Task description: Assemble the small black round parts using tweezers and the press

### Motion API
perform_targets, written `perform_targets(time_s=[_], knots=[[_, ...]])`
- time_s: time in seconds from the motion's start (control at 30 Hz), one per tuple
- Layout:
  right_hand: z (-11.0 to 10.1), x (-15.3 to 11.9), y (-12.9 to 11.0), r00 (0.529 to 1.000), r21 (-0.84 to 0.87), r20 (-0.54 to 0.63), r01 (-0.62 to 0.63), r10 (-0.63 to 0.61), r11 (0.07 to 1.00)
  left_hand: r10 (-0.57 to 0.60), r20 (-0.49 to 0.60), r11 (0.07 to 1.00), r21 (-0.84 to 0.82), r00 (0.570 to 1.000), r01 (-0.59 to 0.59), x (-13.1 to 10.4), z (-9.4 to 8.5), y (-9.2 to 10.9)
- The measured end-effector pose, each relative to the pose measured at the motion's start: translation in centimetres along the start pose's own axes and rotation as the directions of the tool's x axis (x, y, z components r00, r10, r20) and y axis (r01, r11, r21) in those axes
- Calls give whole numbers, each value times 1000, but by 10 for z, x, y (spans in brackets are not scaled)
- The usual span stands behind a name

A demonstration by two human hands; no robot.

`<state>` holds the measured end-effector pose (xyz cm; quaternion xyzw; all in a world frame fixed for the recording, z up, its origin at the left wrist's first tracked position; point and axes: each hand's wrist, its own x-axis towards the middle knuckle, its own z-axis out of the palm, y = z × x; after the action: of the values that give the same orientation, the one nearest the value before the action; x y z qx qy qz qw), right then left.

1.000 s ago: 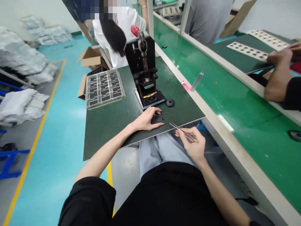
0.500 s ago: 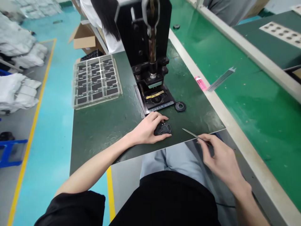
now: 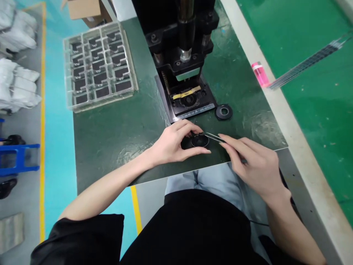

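Note:
My left hand [image 3: 176,143] curves around a round black part [image 3: 200,140] on the dark green table, its thumb and fingers on either side of it. Metal tweezers [image 3: 214,137] are pinched in my right hand [image 3: 255,162], and their tips reach the upper edge of that part. Just beyond stands a black press [image 3: 183,70], with a yellow strip [image 3: 186,92] lying across its lower fixture. To the right of the press base lies a second round black part [image 3: 223,112] with a hole in its middle.
A clear compartment tray [image 3: 100,98] of dark pieces sits at the table's left. On the right, a pink-wrapped item [image 3: 260,74] and a bundle of thin strips [image 3: 306,65] lie near the pale rail. A cardboard box [image 3: 84,8] is behind the tray.
The view has moved closer to the table. My right hand has brought the tweezers left to the round part, which my left hand still surrounds.

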<state>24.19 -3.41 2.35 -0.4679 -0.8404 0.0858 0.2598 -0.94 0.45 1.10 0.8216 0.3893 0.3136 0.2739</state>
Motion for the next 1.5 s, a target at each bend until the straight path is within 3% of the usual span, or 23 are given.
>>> perform_targets(time_s=[0.37,0.67,0.9,1.2,1.5], knots=[[-11,20,-5,990,-211,63,138,-127,968,-96,-11,995,-33,995,96,0,2,-1],[-10,22,-7,985,-228,165,94,-57,969,5,62,997,73,998,-9,-1,6,-6],[-9,23,-1,979,-215,196,91,-48,972,116,188,981,131,975,-142,0,4,-14],[-7,12,-12,993,-196,120,1,22,981,-34,99,999,45,994,29,1,4,-7],[11,9,-12,997,-232,81,30,-11,972,-75,171,997,-19,982,79,5,-13,-8]])
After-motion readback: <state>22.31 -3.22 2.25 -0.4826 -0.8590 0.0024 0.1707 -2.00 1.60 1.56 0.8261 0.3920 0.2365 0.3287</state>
